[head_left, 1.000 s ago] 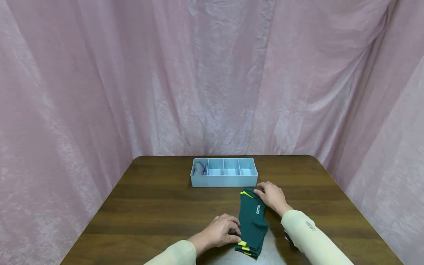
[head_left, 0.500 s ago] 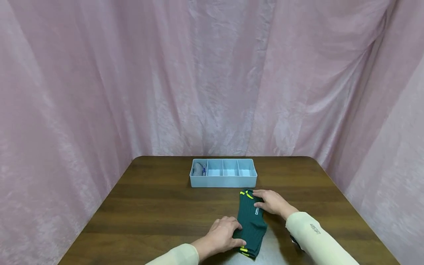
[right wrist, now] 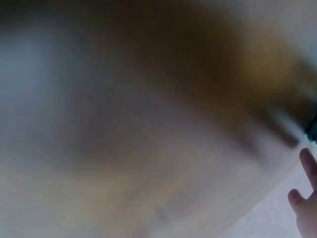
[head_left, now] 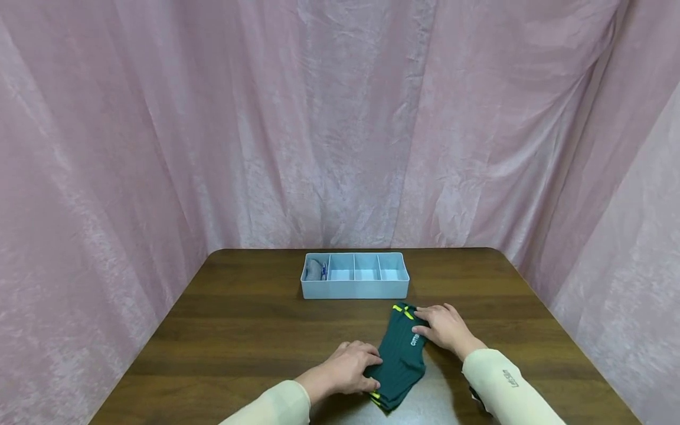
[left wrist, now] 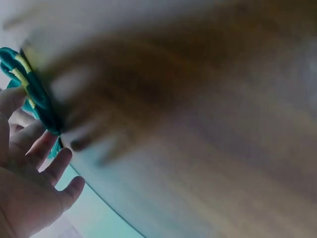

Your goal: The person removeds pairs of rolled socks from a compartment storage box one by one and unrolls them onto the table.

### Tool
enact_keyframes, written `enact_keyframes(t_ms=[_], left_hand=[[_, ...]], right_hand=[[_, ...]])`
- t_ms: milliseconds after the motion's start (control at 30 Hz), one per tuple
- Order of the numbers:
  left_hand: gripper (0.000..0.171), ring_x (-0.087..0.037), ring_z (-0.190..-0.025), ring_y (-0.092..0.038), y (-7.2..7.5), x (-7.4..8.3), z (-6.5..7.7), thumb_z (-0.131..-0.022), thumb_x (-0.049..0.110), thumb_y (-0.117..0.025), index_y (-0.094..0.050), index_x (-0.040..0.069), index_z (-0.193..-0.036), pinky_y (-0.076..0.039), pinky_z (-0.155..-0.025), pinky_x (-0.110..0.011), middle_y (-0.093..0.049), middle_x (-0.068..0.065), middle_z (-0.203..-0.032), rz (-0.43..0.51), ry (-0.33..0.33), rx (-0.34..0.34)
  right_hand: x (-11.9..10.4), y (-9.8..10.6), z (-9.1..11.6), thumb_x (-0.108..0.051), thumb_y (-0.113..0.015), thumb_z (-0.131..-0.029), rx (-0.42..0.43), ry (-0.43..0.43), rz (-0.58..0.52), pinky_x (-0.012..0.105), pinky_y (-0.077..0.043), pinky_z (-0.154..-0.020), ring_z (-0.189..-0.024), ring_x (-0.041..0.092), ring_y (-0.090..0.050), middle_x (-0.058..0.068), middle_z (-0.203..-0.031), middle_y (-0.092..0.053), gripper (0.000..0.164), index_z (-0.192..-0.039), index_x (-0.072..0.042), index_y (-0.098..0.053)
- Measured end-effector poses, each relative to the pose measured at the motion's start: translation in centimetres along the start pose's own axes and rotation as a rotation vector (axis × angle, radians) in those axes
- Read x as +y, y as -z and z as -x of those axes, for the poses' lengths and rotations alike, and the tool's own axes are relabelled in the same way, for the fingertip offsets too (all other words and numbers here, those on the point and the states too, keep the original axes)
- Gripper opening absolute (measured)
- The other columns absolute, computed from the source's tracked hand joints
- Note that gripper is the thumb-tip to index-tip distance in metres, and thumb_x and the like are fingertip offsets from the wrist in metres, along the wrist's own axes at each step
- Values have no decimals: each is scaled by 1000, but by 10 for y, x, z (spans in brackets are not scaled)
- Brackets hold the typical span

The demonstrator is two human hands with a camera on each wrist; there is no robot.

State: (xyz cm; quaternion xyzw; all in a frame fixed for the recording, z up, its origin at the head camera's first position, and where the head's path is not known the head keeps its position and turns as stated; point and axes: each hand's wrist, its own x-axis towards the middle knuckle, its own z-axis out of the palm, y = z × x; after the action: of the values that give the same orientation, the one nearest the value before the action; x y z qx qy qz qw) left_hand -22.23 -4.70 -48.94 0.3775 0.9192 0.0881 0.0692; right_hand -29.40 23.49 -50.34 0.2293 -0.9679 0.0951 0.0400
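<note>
A pair of dark green socks [head_left: 399, 361] with yellow stripes and white lettering lies flat and layered on the table, slanting toward the upper right in the head view. My left hand [head_left: 346, 367] touches their lower left side, its thumb near the yellow-striped end. In the left wrist view the fingers of that hand [left wrist: 37, 163] are spread beside the layered green edge. My right hand [head_left: 447, 327] rests on the upper right side of the socks, with fingers extended and partly over the lettering. The right wrist view is mostly blurred, with a sliver of green sock [right wrist: 312, 130] at its edge.
Behind the socks stands a light blue divided box [head_left: 355, 290]; a grey rolled item [head_left: 313, 270] sits in its leftmost compartment. The wooden table [head_left: 239, 330] has rounded far corners, and a pink curtain [head_left: 340, 130] hangs behind it.
The socks have turned on the table: their near end swung left and their far end shifted slightly right. My right hand has slid lower and right along them; my left hand stays at the near end.
</note>
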Motion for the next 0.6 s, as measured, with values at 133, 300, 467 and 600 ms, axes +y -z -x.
enact_keyframes(t_ms=[133,300,467,600], left_hand=[[44,-13,-126,-48,1,-6,-1,-87,36,-71,-68,20,-128,-38,-102,-38,-58,10,-132,-29,-1,-6],[47,-13,-129,-46,2,-17,-4,-84,26,-70,-66,20,-130,-35,-106,-40,-56,12,-137,-35,-21,-16],[48,-16,-135,-43,2,-33,-6,-85,23,-66,-65,20,-133,-33,-109,-42,-53,10,-142,-10,-56,-11],[44,-20,-139,-39,3,-45,-6,-89,25,-65,-66,19,-132,-32,-111,-44,-50,6,-146,19,-40,6]], right_hand=[[-4,-3,13,-38,-67,-93,38,-76,-2,64,-28,-106,-124,39,-53,14,-130,-64,47,-126,-5,-68],[-7,-5,28,-43,-69,-90,73,-190,23,65,-30,-104,-119,39,-57,13,-126,-66,49,-123,-6,-70],[-12,-5,37,-46,-71,-88,105,-271,21,66,-28,-104,-116,40,-58,13,-121,-68,51,-119,-5,-72],[-14,-4,41,-47,-72,-86,137,-305,22,66,-28,-104,-113,39,-59,14,-117,-70,51,-116,-6,-74]])
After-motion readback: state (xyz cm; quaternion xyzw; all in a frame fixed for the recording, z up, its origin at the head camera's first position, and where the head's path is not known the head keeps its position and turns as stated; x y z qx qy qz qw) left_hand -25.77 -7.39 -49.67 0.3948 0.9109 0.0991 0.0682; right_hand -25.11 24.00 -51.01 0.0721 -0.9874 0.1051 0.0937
